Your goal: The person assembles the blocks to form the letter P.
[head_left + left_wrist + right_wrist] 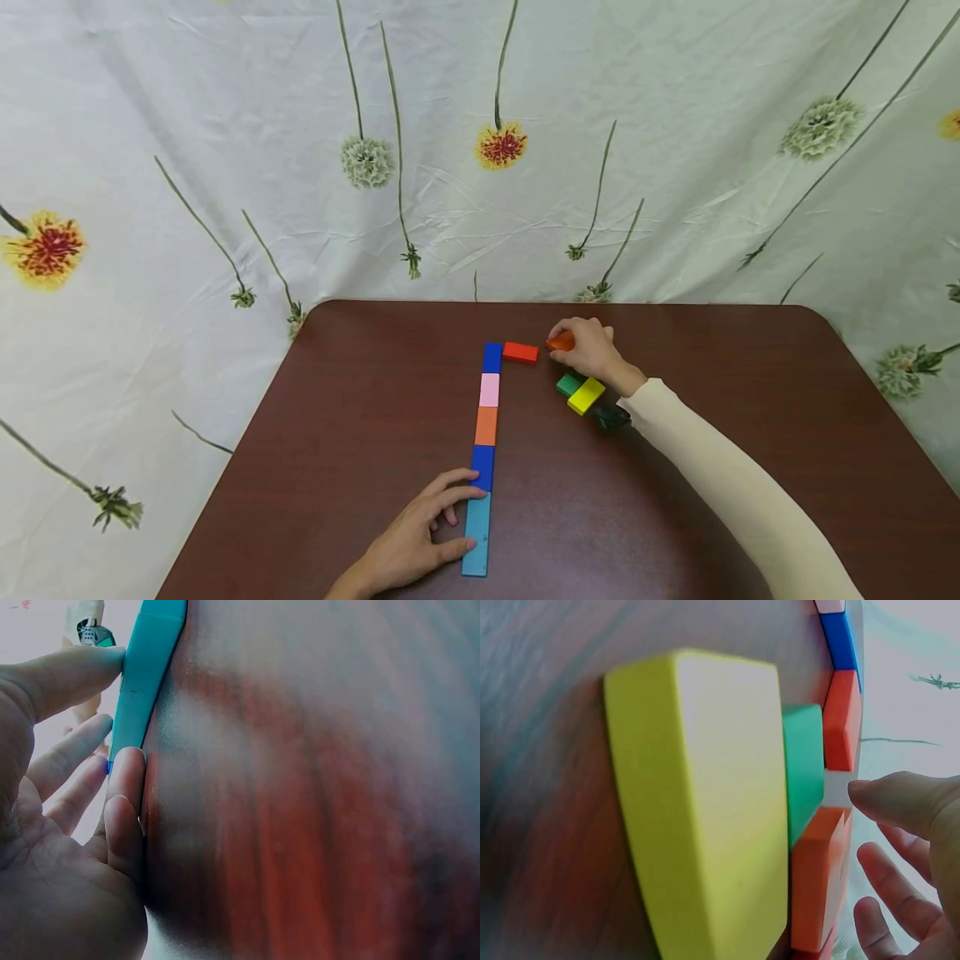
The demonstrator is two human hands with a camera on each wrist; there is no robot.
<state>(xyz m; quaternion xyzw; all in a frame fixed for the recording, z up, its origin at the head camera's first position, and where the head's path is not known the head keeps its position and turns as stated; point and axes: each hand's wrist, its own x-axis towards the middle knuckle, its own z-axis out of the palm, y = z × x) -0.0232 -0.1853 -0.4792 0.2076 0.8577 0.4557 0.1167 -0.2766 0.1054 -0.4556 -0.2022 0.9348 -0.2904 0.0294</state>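
Head cam: your L hand (408,533), fingers relaxed, touches light-blue block (477,554) nearest you; your R hand (592,350) curves abt orange block (561,341), R of red block (521,352); can't tell if gripped.

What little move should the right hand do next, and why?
Maybe the right hand could slide the orange block beside its fingers toward the red block. There's a gap between those two, while the red one already sits right beside the far blue block.
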